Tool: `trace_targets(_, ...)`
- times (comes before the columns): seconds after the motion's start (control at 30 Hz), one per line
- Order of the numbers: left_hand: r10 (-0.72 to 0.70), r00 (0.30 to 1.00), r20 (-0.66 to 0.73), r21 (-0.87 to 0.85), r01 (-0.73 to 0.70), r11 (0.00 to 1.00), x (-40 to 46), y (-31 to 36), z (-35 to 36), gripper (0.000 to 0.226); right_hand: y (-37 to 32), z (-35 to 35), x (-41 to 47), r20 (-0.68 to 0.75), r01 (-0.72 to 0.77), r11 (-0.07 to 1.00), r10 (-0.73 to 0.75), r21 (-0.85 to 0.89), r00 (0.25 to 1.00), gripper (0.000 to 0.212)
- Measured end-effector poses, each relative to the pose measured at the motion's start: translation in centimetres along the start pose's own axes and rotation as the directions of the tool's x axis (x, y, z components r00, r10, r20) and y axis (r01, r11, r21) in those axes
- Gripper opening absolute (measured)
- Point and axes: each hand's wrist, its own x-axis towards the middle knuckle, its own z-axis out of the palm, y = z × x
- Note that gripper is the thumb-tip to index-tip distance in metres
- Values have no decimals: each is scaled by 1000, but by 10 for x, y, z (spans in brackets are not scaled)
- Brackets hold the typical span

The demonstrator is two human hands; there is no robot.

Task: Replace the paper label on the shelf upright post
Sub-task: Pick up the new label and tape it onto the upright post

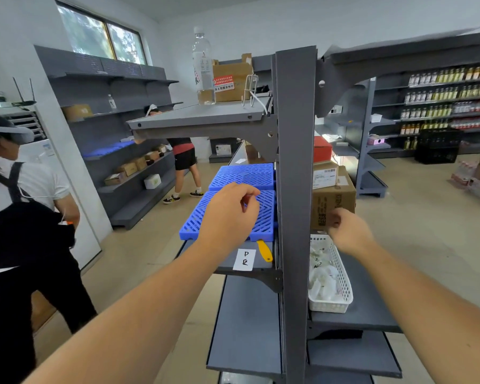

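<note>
The grey shelf upright post [295,173] stands straight ahead, and its front face is bare. A white paper label [244,259] with black handwritten marks lies on the grey shelf [227,263] left of the post. Beside it lies a yellow scraper-like tool [264,250]. My left hand [229,213] hovers above the label, over blue plastic grids [243,206], its fingers loosely curled with nothing in them. My right hand [348,231] is right of the post, above a white basket [330,275], with fingers curled and thumb against them. Nothing is visibly held.
Cardboard boxes [333,195] sit on the right-hand shelf behind my right hand. A water bottle [203,67] and another box stand on the top shelf. A person in black overalls [20,223] stands close on the left. Another person bends at the far shelving.
</note>
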Motion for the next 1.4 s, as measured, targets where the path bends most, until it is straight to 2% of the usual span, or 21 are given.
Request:
trace_targets(0.27, -23, 1000, 14, 26, 23, 999, 4, -16, 10, 22, -2, 1, 1, 1, -4, 999, 4, -44, 1000, 43)
trace_targets(0.53, -56, 975, 217, 111, 32, 993, -5, -40, 34, 22, -5, -9, -10, -43, 20, 1000, -20, 12, 999, 31)
trace_targets(0.67, -103, 936, 337, 206, 33, 978, -13, -54, 49, 19, -4, -16, -16, -51, 23, 999, -22, 30, 998, 28)
trace_targets(0.8, -128, 870, 476, 315, -33, 948, -22, -68, 60, 18, -4, -23, -24, -50, 16, 999, -14, 44, 999, 25)
trace_targets(0.93, -171, 807, 565, 362, -56, 931, -39, -83, 71, 32, -3, -26, -30, -56, 12, 1000, -11, 18, 998, 25)
trace_targets(1.03, -195, 798, 569, 412, -71, 909, -47, -91, 80, 40, -2, -28, -32, -60, 7, 1000, -7, 4, 998, 22)
trace_targets(1.2, -227, 761, 607, 476, -120, 871, -50, -100, 87, 34, -4, -30, -37, -67, 8, 1000, -7, 15, 998, 18)
trace_targets(1.3, -251, 759, 600, 501, -112, 858, -51, -103, 90, 25, -7, -30, -41, -61, 15, 1000, -13, 24, 998, 17)
trace_targets(1.4, -273, 753, 599, 512, -98, 853, -51, -104, 91, 26, -10, -31, -45, -52, 24, 1000, -23, 19, 998, 17)
